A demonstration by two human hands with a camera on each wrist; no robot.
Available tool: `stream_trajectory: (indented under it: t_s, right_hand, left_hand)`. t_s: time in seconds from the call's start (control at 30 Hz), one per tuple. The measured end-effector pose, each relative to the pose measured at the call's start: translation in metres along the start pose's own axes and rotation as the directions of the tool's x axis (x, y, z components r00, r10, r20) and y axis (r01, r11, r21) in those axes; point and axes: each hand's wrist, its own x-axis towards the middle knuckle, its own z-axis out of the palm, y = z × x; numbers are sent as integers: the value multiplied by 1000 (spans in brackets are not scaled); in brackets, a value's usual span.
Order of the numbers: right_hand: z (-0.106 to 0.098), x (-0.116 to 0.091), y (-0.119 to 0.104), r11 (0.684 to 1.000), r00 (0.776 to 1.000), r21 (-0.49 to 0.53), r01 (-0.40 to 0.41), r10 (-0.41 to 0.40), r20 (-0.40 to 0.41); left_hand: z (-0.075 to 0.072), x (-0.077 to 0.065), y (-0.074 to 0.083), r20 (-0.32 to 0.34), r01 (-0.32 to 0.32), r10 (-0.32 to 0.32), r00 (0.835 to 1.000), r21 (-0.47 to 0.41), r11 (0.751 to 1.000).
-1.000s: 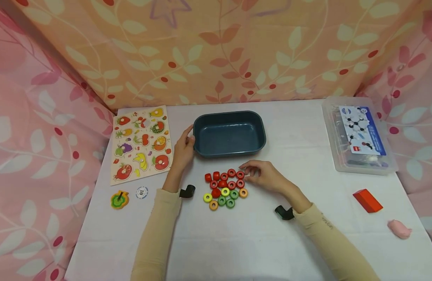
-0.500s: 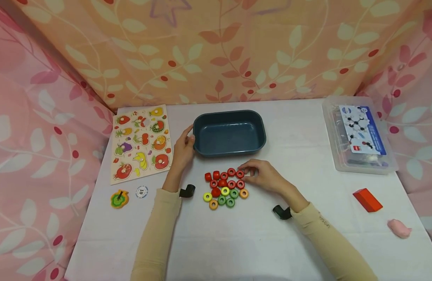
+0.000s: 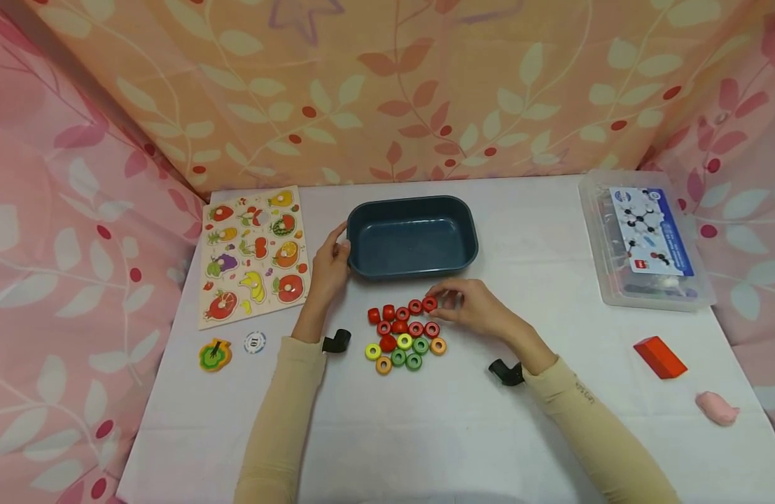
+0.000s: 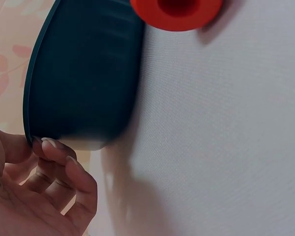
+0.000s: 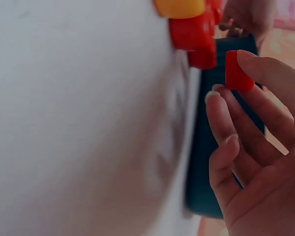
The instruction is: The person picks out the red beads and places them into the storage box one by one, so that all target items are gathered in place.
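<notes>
A dark teal rectangular plastic basin (image 3: 412,271) stands at the back middle in the head view. My left hand (image 3: 330,271) pinches its left end; in the left wrist view thumb and fingers (image 4: 56,147) meet at the rim. Between thumb and forefinger, my right hand (image 3: 472,304) pinches a red bead (image 5: 237,70), raised off the table in the right wrist view. Close to that hand lie red beads (image 3: 415,328), with yellow beads (image 3: 372,352), green beads (image 3: 414,362) and orange beads (image 3: 383,365) nearer the front. Several show a round hole.
Left of the basin lies a fruit puzzle board (image 3: 255,259), with a tree-shaped piece (image 3: 215,355) and a round chip (image 3: 255,342) before it. On the right are a clear plastic case (image 3: 645,238), a red block (image 3: 660,358) and a pink pig figure (image 3: 717,408).
My right hand has taken hold of the red bead at the back right of the group and lifted it slightly. My left hand stays on the basin.
</notes>
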Motion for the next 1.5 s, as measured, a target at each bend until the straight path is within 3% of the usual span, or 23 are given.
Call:
stream_trajectory:
  t_s: [0.2, 0.37, 0.6, 0.93, 1.07, 1.17, 1.3, 1.5]
  right_hand:
    - [-14, 11, -23, 998, 999, 42, 41, -41, 12]
    - [-26, 31, -33, 998, 996, 32, 62, -59, -64]
    - [-32, 74, -27, 1000, 986, -25, 9, -13, -167]
    - [-5, 127, -15, 998, 996, -10, -64, 63, -67]
    - [6, 142, -14, 991, 992, -57, -124, 124, 1]
    - [12, 149, -15, 988, 989, -53, -143, 145, 36]
    - [17, 156, -18, 989, 988, 27, -144, 142, 53]
    - [16, 155, -21, 989, 990, 65, -135, 131, 59]
  left_hand:
    - [0, 0, 2, 4, 14, -14, 1000, -9, 1000]
    - [0, 0, 4, 12, 24, -24, 1000, -6, 1000]
    - [-1, -1, 4, 12, 29, -28, 1000, -14, 999]
    - [0, -1, 3, 9, 15, -15, 1000, -8, 1000]
    - [0, 0, 2, 12, 13, -13, 1000, -10, 1000]
    - [0, 0, 1, 15, 20, -20, 1000, -18, 1000]
    - [0, 0, 2, 13, 23, -22, 1000, -25, 999]
    - [0, 1, 2, 11, 29, -29, 1000, -21, 999]
